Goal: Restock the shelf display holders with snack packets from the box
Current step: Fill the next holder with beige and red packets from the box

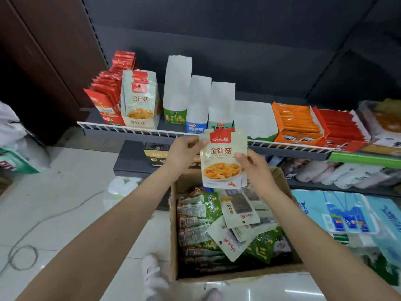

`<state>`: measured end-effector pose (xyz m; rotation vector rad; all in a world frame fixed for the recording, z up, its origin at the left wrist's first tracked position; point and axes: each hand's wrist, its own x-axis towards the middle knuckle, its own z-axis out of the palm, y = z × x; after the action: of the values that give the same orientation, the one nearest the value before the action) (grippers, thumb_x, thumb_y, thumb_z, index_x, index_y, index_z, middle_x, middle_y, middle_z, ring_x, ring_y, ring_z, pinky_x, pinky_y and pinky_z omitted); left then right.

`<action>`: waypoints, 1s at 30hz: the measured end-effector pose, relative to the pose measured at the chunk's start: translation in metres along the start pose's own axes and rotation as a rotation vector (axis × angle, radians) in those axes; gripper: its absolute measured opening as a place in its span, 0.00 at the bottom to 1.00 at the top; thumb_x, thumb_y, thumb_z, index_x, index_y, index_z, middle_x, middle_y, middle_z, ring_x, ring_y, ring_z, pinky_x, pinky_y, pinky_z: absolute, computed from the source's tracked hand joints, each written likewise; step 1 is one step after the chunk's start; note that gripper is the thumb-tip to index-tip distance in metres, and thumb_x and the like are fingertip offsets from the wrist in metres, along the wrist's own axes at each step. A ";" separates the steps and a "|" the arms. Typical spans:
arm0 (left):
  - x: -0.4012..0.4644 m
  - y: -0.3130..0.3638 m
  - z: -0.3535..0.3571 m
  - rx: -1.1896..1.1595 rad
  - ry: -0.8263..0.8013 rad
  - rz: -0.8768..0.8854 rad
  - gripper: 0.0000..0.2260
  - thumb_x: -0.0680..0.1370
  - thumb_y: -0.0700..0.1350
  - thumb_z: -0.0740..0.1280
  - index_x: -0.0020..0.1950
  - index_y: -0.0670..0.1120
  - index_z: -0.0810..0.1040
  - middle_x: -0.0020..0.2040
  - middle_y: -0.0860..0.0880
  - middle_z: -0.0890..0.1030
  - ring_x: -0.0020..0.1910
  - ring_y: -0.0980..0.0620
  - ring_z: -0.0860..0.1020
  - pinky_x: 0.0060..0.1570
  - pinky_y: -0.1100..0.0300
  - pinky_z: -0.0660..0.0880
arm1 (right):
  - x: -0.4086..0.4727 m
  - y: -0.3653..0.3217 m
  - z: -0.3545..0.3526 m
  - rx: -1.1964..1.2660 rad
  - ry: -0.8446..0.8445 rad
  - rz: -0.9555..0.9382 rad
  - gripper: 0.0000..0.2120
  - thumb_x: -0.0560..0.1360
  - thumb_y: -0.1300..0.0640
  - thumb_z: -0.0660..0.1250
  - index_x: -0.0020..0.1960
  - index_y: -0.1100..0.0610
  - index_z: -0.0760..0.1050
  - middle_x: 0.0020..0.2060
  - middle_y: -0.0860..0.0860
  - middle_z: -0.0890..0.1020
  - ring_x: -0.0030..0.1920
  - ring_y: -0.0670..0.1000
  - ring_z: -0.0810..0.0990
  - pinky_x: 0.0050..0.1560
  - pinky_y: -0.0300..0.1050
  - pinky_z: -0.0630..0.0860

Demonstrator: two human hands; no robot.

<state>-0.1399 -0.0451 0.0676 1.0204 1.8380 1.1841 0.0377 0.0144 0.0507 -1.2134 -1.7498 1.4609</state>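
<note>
While hands [217, 157] pinch packets [223, 159], above box [173, 235]

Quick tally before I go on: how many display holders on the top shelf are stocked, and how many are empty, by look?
Stocked cream mushroom-print holder: 1
Stocked red packet holder on the far left: 1
Stocked orange carton holder: 1
Stocked red carton holder: 1
Empty white holders: green-fronted, blue-fronted, teal-fronted, low green-edged: 4
Total: 8
</note>
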 end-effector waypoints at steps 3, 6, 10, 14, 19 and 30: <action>0.021 0.011 -0.040 -0.017 0.082 0.136 0.06 0.78 0.44 0.65 0.46 0.44 0.81 0.46 0.49 0.83 0.47 0.49 0.81 0.49 0.53 0.77 | 0.026 -0.030 0.029 0.059 0.030 -0.017 0.06 0.79 0.59 0.61 0.49 0.57 0.77 0.53 0.60 0.82 0.54 0.58 0.80 0.58 0.58 0.76; 0.044 0.022 -0.087 -0.012 0.123 0.229 0.04 0.77 0.41 0.67 0.42 0.45 0.79 0.43 0.50 0.82 0.43 0.53 0.81 0.45 0.60 0.79 | 0.053 -0.060 0.064 -0.028 0.055 -0.092 0.07 0.78 0.59 0.63 0.54 0.57 0.78 0.55 0.53 0.82 0.51 0.48 0.81 0.50 0.39 0.79; 0.085 0.028 -0.154 0.069 0.146 0.317 0.01 0.75 0.40 0.69 0.44 0.44 0.80 0.43 0.51 0.82 0.41 0.58 0.79 0.42 0.66 0.78 | 0.095 -0.093 0.114 -0.087 0.127 -0.158 0.10 0.77 0.61 0.65 0.57 0.59 0.79 0.55 0.51 0.82 0.52 0.49 0.81 0.49 0.44 0.80; 0.127 0.023 -0.209 0.113 0.180 0.343 0.02 0.74 0.40 0.71 0.43 0.44 0.79 0.40 0.50 0.81 0.39 0.55 0.79 0.39 0.67 0.77 | 0.134 -0.115 0.167 0.058 0.099 -0.120 0.10 0.78 0.63 0.62 0.58 0.58 0.78 0.57 0.53 0.81 0.55 0.52 0.80 0.52 0.49 0.80; 0.168 0.011 -0.244 0.101 0.183 0.365 0.03 0.73 0.41 0.72 0.44 0.44 0.80 0.39 0.52 0.80 0.36 0.55 0.78 0.41 0.63 0.76 | 0.171 -0.124 0.213 0.153 0.165 -0.066 0.08 0.78 0.63 0.62 0.55 0.61 0.77 0.57 0.54 0.80 0.56 0.52 0.80 0.50 0.42 0.80; 0.199 -0.030 -0.260 0.636 -0.008 0.372 0.12 0.75 0.41 0.69 0.58 0.45 0.75 0.47 0.47 0.81 0.47 0.48 0.79 0.48 0.54 0.77 | 0.205 -0.108 0.234 -0.314 0.212 -0.075 0.11 0.77 0.58 0.66 0.58 0.59 0.75 0.57 0.52 0.81 0.53 0.50 0.79 0.47 0.34 0.72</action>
<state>-0.4596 0.0269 0.0953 1.7755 2.1315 0.7846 -0.2823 0.0894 0.0671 -1.3863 -1.8989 0.9988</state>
